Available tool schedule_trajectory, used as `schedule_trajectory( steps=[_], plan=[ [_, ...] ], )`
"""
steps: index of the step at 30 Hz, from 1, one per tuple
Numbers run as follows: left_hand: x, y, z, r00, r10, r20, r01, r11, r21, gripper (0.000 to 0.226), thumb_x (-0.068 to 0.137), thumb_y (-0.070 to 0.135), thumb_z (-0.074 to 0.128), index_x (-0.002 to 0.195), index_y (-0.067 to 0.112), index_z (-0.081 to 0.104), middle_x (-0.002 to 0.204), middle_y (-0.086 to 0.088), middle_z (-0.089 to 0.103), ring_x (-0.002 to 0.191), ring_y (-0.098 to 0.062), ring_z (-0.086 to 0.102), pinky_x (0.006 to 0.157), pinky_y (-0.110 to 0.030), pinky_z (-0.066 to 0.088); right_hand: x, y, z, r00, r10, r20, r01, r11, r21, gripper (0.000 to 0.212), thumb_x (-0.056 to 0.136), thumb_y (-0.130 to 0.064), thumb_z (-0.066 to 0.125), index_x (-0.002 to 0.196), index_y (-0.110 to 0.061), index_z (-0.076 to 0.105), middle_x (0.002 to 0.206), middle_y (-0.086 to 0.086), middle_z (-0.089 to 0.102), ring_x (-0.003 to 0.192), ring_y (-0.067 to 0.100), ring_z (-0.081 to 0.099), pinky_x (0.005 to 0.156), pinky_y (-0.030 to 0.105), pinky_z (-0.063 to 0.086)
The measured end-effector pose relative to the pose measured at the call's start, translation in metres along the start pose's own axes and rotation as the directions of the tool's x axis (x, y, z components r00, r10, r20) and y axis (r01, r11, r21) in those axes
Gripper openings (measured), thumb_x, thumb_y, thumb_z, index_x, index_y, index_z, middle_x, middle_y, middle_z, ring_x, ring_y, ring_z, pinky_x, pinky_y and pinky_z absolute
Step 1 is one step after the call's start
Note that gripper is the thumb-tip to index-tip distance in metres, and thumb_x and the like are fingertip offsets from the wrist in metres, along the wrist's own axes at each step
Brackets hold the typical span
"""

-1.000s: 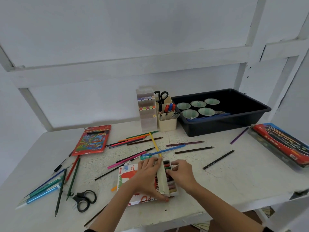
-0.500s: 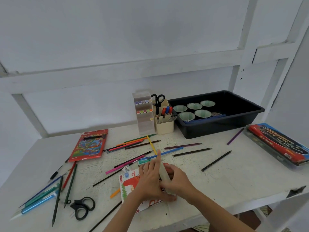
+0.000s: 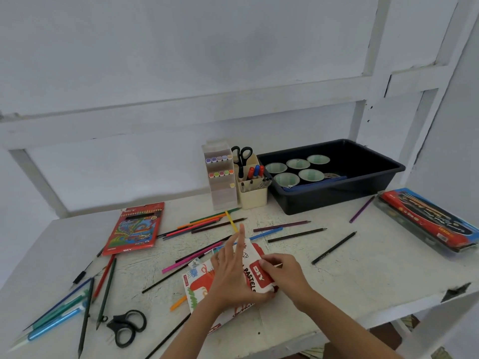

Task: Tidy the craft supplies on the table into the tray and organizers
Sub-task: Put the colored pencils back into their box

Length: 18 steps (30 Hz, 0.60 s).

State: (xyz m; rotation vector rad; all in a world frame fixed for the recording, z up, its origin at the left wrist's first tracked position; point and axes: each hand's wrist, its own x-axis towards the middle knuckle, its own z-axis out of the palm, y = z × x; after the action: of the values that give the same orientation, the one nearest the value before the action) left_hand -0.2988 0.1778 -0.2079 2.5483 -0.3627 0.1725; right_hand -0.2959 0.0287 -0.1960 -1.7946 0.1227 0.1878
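Black scissors (image 3: 127,326) lie near the front edge of the tabletop (image 3: 363,281), at 8 o'clock from the hands. At centre, the left hand (image 3: 230,275) presses the pastel box (image 3: 256,273) with its fingers (image 3: 239,242) held straight. The right hand (image 3: 285,273) grips the box's right edge with curled fingers (image 3: 269,261). The box lies on the tabletop, tilted up. Loose pencils (image 3: 296,235) are scattered just beyond. A red pencil pack (image 3: 134,229) lies at 10 o'clock. Farther back, at 12 o'clock, stand a clear marker holder (image 3: 220,182) and a cream organizer cup (image 3: 252,194). The black tray (image 3: 337,199) sits at 1 o'clock.
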Motion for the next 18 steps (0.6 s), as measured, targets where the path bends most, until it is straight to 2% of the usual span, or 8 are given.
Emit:
schedule_trajectory(
  steps=[2,5,9,12,14,16,18],
  plan=[
    [0.000,-0.001,0.001,1.000,-0.001,-0.024,0.001,1.000,-0.001,0.130,0.051,0.081,0.057,0.133,0.043,-0.036,0.150,0.008,0.003,0.138,-0.010,0.007,0.115,-0.039,0.001,0.001,-0.003,0.001,0.999,0.031,0.036,-0.033,0.997,0.065,0.025,0.086,-0.025,0.066,0.107,-0.012,0.068,0.095,0.002,0.072,0.077,0.011,0.071,0.067,0.020,0.057],
    [0.000,-0.004,0.001,0.997,0.011,-0.074,-0.012,1.000,-0.005,0.130,0.050,0.081,0.058,0.137,0.042,-0.031,0.149,0.008,0.005,0.132,-0.004,0.008,0.115,-0.038,0.005,0.004,-0.004,0.003,0.998,0.048,0.035,-0.050,0.997,0.062,0.025,0.087,-0.020,0.066,0.111,-0.014,0.065,0.102,0.006,0.070,0.082,0.013,0.070,0.071,0.025,0.058],
    [-0.002,-0.003,0.002,0.988,0.031,-0.148,-0.034,0.999,-0.016,0.128,0.051,0.078,0.061,0.138,0.045,-0.027,0.148,0.012,0.004,0.130,0.001,0.005,0.112,-0.035,0.003,0.002,-0.005,0.011,0.998,0.039,0.042,-0.041,0.998,0.046,0.022,0.091,-0.020,0.059,0.112,-0.014,0.065,0.107,0.003,0.069,0.083,0.009,0.068,0.067,0.017,0.055],
    [-0.002,-0.004,0.001,0.982,-0.006,-0.189,0.006,1.000,-0.001,0.128,0.049,0.079,0.062,0.141,0.044,-0.020,0.147,0.009,0.006,0.134,-0.006,0.010,0.113,-0.038,0.007,0.001,-0.008,0.018,0.997,0.020,0.069,-0.023,0.999,0.042,0.018,0.089,-0.021,0.062,0.107,-0.024,0.061,0.099,-0.006,0.062,0.080,0.002,0.061,0.058,0.011,0.048],
    [0.000,-0.007,-0.005,0.992,-0.034,-0.123,0.035,0.999,0.006,0.127,0.048,0.083,0.057,0.143,0.044,-0.017,0.150,0.010,0.001,0.138,-0.011,0.007,0.115,-0.042,0.007,0.003,-0.010,0.020,0.995,0.046,0.084,-0.052,0.996,0.071,0.018,0.089,-0.017,0.063,0.106,-0.022,0.060,0.099,-0.004,0.063,0.083,0.006,0.063,0.063,0.017,0.053],
    [0.003,-0.014,-0.015,0.998,-0.061,-0.030,0.060,0.998,-0.008,0.116,0.053,0.087,0.049,0.143,0.046,-0.011,0.149,0.015,-0.003,0.138,-0.010,0.010,0.115,-0.042,0.009,0.006,-0.013,0.018,0.994,0.081,0.077,-0.088,0.992,0.093,0.019,0.089,-0.012,0.061,0.108,-0.013,0.062,0.103,0.004,0.065,0.089,0.017,0.066,0.073,0.030,0.058],
    [0.006,-0.024,-0.029,0.994,-0.110,0.025,0.111,0.993,-0.031,0.093,0.064,0.086,0.041,0.140,0.050,0.003,0.147,0.011,0.016,0.127,-0.009,0.033,0.112,-0.041,0.026,0.010,-0.014,0.014,0.994,0.084,0.074,-0.091,0.992,0.090,0.022,0.091,-0.010,0.059,0.113,-0.010,0.061,0.100,0.007,0.067,0.084,0.020,0.069,0.072,0.033,0.059]
  ],
)
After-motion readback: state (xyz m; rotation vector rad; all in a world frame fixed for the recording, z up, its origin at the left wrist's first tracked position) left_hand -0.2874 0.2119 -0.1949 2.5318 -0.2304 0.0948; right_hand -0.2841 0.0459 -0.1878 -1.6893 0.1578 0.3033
